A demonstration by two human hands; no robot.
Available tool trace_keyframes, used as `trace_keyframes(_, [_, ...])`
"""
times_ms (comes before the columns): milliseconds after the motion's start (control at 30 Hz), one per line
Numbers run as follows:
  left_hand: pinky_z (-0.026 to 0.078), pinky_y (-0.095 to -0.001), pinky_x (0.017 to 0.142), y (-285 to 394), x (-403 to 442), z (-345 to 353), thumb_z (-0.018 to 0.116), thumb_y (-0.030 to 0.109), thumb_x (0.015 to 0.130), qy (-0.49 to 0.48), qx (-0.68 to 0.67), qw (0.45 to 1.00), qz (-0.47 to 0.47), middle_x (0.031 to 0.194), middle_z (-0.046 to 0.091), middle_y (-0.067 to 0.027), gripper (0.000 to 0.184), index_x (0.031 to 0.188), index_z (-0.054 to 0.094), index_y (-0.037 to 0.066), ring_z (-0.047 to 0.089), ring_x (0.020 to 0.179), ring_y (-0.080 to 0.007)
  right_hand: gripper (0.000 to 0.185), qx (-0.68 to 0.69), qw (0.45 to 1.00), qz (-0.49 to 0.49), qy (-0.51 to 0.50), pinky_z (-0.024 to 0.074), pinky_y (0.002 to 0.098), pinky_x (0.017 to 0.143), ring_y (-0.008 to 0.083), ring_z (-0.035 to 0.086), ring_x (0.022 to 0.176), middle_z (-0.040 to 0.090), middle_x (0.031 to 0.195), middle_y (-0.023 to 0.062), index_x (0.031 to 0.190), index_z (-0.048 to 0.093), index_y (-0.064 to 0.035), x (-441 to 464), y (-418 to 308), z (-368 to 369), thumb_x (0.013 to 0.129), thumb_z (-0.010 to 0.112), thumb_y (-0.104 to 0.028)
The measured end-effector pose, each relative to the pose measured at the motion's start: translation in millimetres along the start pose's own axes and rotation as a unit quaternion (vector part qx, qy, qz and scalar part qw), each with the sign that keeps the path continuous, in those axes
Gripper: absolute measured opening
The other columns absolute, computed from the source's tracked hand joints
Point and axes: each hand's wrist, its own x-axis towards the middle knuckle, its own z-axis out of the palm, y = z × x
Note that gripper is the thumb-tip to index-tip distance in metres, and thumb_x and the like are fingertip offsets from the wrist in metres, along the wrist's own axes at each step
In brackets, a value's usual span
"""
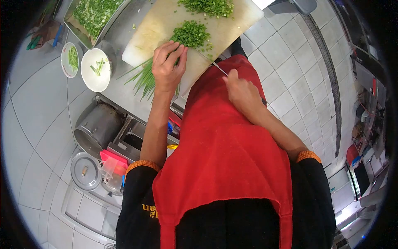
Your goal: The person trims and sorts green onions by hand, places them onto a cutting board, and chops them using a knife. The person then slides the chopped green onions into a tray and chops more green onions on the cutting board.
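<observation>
My left hand (168,66) is closed over a bunch of long green onions (146,79) on the white cutting board (143,39). The uncut stalks spread out past the board's edge below my wrist. My right hand (242,93) is wrapped round a knife (217,67), whose thin blade points toward the stalks beside my left fingertips. The handle is mostly hidden in my fist. Right by the fingertips lies a heap of chopped green onion (191,34), with loose bits near the blade. A second chopped pile (209,6) rests farther up the board.
Left of the board stand a metal tray (87,39) of chopped green onion, a white bowl (87,79) with a few pieces, and a smaller bowl (65,68) of green strips. A large pot (99,126) and a round lid (85,171) are lower left. Tiled floor (286,54) lies right.
</observation>
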Motion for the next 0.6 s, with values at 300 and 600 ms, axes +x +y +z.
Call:
trace_keyframes(300, [0.053,-0.0335,0.075,3.6,2.1,-5.2,0.082,-0.001,0.068,0.001,0.009,1.000,-0.005,0.093,0.066,-0.0060,0.020,0.083,0.073,0.007,0.065,0.087,-0.0236,0.032,0.027,0.998,-0.051,0.030,0.0504,0.0542,0.047,0.0445,0.064,0.057,0.061,0.060,0.0241,0.092,0.041,-0.0016,4.1,-13.7,-23.1,0.103,0.043,-0.031])
trace_keyframes(600, [0.054,-0.0362,0.078,4.9,1.2,-5.5,0.081,0.000,0.069,0.004,-0.012,1.000,-0.026,0.093,0.065,-0.0061,0.020,0.086,0.072,0.007,0.065,0.090,-0.0267,0.031,0.018,0.998,-0.060,0.015,0.0536,0.0533,0.051,0.0431,0.066,0.061,0.063,0.062,0.0229,0.094,0.044,-0.0001,33.6,-33.1,-19.3,0.103,0.044,-0.030])
